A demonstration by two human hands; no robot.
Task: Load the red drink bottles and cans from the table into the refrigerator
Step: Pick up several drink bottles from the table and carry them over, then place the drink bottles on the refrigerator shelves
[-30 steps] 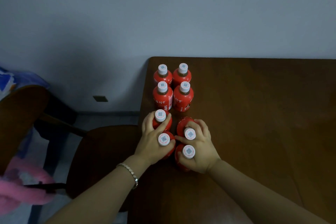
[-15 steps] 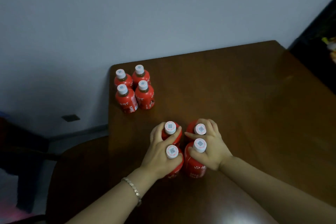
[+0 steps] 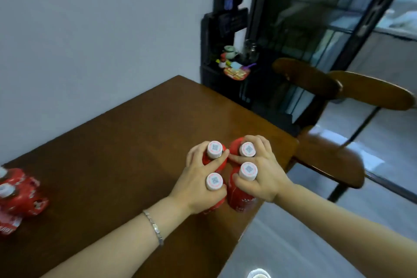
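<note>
So, L hand & R hand each have fingers clamped round the necks of two upright red bottles, caps poking up between them, bodies straight below the palms, near the counter's right edge, w/ more bottles far left.

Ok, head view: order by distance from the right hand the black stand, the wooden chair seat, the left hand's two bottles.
1. Two bottles in the left hand, close beside the right hand.
2. Wooden chair seat, off the table's right edge.
3. Black stand, far back by the wall.
</note>
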